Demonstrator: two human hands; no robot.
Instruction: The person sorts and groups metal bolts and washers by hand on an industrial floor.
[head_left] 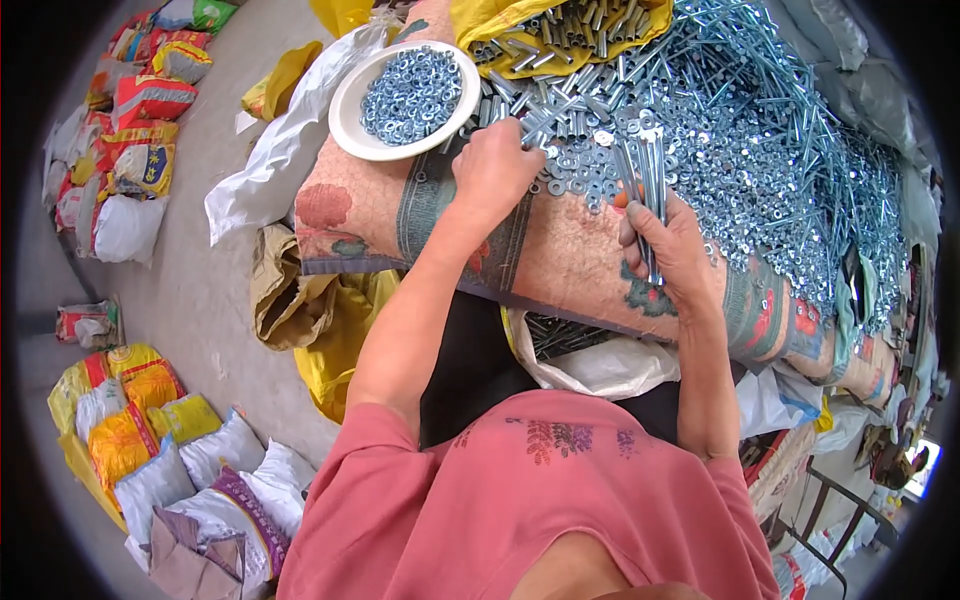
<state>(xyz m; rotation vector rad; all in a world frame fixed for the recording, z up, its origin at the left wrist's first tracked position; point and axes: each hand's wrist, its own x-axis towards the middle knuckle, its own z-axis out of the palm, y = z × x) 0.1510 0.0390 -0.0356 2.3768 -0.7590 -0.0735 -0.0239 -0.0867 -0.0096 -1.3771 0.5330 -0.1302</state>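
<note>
My right hand (668, 240) is closed round a bundle of long thin metal bolts (652, 180), which stand nearly upright in the grip. Something orange shows at its fingers. My left hand (495, 168) has its fingers curled at the near edge of the heap, beside short metal sleeves (575, 122); what it pinches is partly hidden. Loose washers (590, 170) lie between both hands. A white bowl (343, 125) filled with small washers and nuts (412, 97) sits just beyond my left hand.
The patterned cloth-covered table (580, 245) holds a big heap of washers (750, 190) and long bolts (745, 60). A yellow bag (462, 25) of metal sleeves lies at the back. Below the edge sits a white sack (600, 375). Filled sacks (195, 450) stand on the left floor.
</note>
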